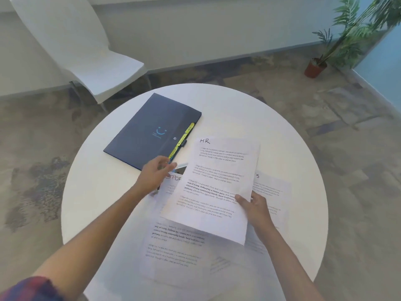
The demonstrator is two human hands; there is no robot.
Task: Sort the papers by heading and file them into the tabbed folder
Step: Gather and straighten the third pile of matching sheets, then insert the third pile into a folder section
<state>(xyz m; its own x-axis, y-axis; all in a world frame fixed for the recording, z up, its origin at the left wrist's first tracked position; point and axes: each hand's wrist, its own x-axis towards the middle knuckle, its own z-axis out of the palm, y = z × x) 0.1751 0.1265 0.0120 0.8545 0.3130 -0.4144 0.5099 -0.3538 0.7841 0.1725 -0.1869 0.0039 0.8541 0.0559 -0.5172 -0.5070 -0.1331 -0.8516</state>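
Right hand [256, 210] is pinching the lower right edge of the sheet headed HR [213, 187], holding it tilted above the other papers [173, 250] that are lying spread on the white round tabletop [282, 144]. Left hand [155, 174] is reaching with relaxed, slightly spread fingers toward the near corner of the dark blue tabbed folder [149, 129], gripping nothing, while that folder is lying closed on the tabletop's far left part with its yellow tabs [181, 142] sticking out toward the HR sheet.

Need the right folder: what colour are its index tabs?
Yellow, along the dark blue folder's right edge; tabs show best in the head view.
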